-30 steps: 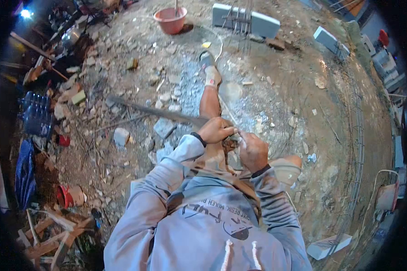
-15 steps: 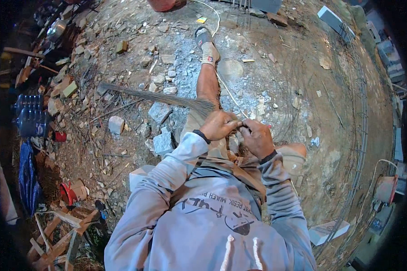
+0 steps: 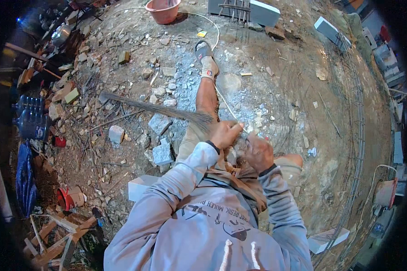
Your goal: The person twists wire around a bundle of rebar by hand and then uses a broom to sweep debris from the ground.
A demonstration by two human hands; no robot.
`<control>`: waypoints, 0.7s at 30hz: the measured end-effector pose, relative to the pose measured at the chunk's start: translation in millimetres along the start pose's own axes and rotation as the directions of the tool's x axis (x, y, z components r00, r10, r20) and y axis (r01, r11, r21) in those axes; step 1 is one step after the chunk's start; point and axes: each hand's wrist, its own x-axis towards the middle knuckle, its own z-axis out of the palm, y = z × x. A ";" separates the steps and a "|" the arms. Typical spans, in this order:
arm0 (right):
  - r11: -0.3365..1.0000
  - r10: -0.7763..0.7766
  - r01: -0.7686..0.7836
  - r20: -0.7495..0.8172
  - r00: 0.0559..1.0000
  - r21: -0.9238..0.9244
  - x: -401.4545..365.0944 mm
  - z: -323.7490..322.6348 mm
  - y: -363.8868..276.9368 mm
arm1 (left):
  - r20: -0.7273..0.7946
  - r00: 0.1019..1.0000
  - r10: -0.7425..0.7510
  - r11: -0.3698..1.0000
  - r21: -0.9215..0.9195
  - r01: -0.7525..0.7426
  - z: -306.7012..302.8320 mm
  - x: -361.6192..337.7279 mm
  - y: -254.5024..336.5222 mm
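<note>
A long bundle of thin grey wires (image 3: 158, 107) sticks out to the left from my left hand (image 3: 226, 134), across my outstretched leg. That hand is closed over the bundle's near end, thumb pressed on the curled fingers. Just to its right is my right hand (image 3: 259, 151), fingers curled and smeared by motion. Whatever it may hold is too small or hidden to make out. Both hands are above my lap, over the brown trousers (image 3: 192, 140), with a narrow gap between them.
Broken stones (image 3: 163, 153) and rubble lie to the left of my leg. A pale hose (image 3: 218, 34) runs along the ground past my foot towards a red basin (image 3: 163, 12). White blocks (image 3: 328, 238) lie around, and a long rebar frame (image 3: 361, 131) stretches along the right.
My right hand has drawn away from my left hand, opening a small gap where they touched. The view has tilted up slightly, showing more of the red basin.
</note>
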 end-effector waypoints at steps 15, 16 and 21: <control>0.998 0.050 -0.041 -0.197 0.979 0.052 14.2 5.1 -9.0 | -0.223 0.939 0.262 0.927 0.330 -0.180 -7.2 -13.1 14.7; 0.999 0.048 -0.048 -0.029 0.998 -0.023 12.9 13.0 1.1 | -0.169 0.952 0.254 0.909 0.379 -0.175 -11.0 -15.7 17.7; 0.847 -0.124 -0.249 0.632 0.765 0.469 1.2 -27.4 -32.8 | 0.103 0.948 0.302 0.892 0.319 -0.319 -17.4 -33.3 2.3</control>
